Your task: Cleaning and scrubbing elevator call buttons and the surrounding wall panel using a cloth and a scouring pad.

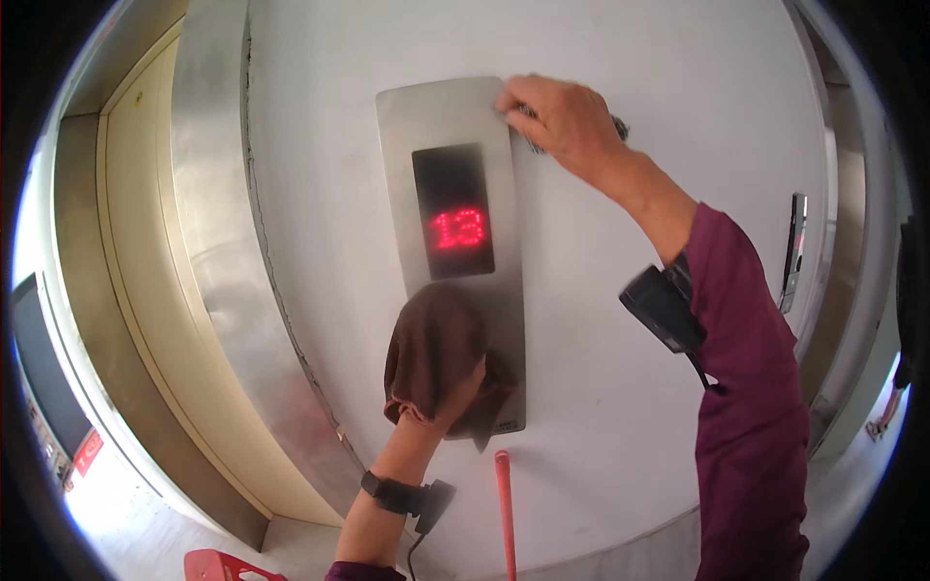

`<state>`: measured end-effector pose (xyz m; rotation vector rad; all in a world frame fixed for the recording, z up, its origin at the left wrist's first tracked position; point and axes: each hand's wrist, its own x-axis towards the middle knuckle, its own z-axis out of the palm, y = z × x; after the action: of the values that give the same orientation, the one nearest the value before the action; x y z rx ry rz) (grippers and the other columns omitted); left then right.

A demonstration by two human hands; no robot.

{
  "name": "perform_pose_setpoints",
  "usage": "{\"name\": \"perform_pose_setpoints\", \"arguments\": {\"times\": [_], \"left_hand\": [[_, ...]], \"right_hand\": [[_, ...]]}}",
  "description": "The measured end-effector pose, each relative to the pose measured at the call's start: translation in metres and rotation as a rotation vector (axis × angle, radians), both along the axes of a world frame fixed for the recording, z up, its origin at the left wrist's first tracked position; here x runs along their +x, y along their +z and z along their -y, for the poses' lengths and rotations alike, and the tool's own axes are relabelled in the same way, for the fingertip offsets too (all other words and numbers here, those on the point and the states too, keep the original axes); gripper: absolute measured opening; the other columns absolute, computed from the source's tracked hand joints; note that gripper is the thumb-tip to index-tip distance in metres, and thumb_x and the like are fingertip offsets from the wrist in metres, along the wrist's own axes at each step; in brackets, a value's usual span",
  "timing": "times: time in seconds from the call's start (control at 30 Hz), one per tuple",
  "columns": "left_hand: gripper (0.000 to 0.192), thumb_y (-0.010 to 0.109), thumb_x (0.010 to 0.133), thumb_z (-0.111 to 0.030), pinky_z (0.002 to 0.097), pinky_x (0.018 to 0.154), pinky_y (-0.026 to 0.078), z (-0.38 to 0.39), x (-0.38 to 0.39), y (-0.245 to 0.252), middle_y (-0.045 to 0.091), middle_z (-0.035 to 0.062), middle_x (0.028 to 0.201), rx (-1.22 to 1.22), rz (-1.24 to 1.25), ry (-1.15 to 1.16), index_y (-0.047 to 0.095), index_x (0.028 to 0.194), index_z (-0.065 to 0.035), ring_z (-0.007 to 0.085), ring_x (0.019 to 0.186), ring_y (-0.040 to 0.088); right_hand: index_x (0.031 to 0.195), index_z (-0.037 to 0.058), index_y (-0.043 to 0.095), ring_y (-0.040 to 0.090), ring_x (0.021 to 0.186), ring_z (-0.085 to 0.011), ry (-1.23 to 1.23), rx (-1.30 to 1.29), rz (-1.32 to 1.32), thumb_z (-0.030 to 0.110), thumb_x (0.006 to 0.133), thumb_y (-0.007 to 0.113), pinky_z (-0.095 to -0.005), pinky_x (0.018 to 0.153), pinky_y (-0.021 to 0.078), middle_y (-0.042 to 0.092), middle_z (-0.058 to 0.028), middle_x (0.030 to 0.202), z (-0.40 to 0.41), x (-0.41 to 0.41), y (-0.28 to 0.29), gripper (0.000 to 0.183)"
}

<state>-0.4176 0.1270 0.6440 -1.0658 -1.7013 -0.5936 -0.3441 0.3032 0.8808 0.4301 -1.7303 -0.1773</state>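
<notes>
A brushed-metal elevator call panel (454,116) is fixed upright to the white wall, its dark display (447,181) lit with red digits. My left hand (459,396) holds a brown cloth (436,341), which is draped over the fingers and covers part of the panel's lower half. The call buttons cannot be seen. At the panel's upper right corner is my right hand (563,120), slightly blurred, with its fingers curled around a grey, wiry scouring pad (620,128). Most of that pad is hidden by the hand.
A red pole (504,508) stands upright below the panel. To the left is a cream elevator door (145,218) in a metal frame (218,181). A red plastic stool (207,565) sits at bottom left. Another wall panel (794,250) is at right. Black devices with cables are strapped to both forearms.
</notes>
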Motion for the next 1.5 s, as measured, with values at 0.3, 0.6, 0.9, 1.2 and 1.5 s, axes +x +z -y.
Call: {"name": "perform_pose_setpoints", "arguments": {"times": [0.3,0.6,0.9,1.2,1.5], "left_hand": [[0.036,0.057,0.080,-0.020,0.0467,0.099,0.032,0.005,-0.002,0.000,0.049,0.0164,0.121,0.005,-0.042,-0.044,0.055,0.113,-0.0048,0.0362,0.116,0.042],[0.034,0.058,0.078,-0.017,0.0457,0.098,0.034,0.002,-0.010,-0.002,0.051,0.0156,0.119,0.063,-0.025,-0.076,0.057,0.111,-0.0067,0.0344,0.115,0.044],[0.041,0.059,0.075,-0.021,0.0423,0.097,0.034,0.001,-0.015,-0.005,0.049,0.0153,0.119,0.088,-0.007,-0.076,0.053,0.113,-0.0071,0.0331,0.114,0.043],[0.046,0.059,0.079,-0.023,0.0438,0.101,0.031,0.010,0.000,0.000,0.046,0.0180,0.125,0.082,0.078,-0.020,0.049,0.120,-0.0046,0.0355,0.119,0.040],[0.048,0.053,0.085,-0.025,0.0388,0.106,0.024,0.003,-0.020,0.150,0.035,0.0207,0.133,-0.006,-0.783,0.257,0.042,0.125,-0.0015,0.0331,0.124,0.033]], "right_hand": [[0.083,0.0070,0.056,0.058,0.067,-0.0208,-0.099,0.090,-0.054,0.018,0.081,0.056,-0.0312,0.062,0.0448,0.060,-0.0042,0.073,0.002,0.007,-0.010,0.011],[0.085,0.0069,0.058,0.058,0.068,-0.0216,-0.055,-0.035,-0.027,0.019,0.082,0.056,-0.0305,0.063,0.0440,0.061,-0.0055,0.073,0.004,0.002,-0.008,0.013],[0.084,0.0071,0.058,0.058,0.068,-0.0230,-0.029,-0.017,-0.072,0.021,0.081,0.057,-0.0303,0.063,0.0445,0.062,-0.0048,0.074,0.008,-0.002,0.000,0.014],[0.087,0.0067,0.060,0.058,0.069,-0.0217,0.109,-0.238,-0.022,0.017,0.080,0.056,-0.0313,0.063,0.0452,0.061,-0.0067,0.078,0.021,0.049,-0.010,0.013],[0.081,0.0049,0.060,0.054,0.052,-0.0171,-0.049,-0.019,0.246,0.001,0.063,0.071,-0.0259,0.045,0.0428,0.056,-0.0067,0.078,0.003,0.186,-0.221,0.022]]}}
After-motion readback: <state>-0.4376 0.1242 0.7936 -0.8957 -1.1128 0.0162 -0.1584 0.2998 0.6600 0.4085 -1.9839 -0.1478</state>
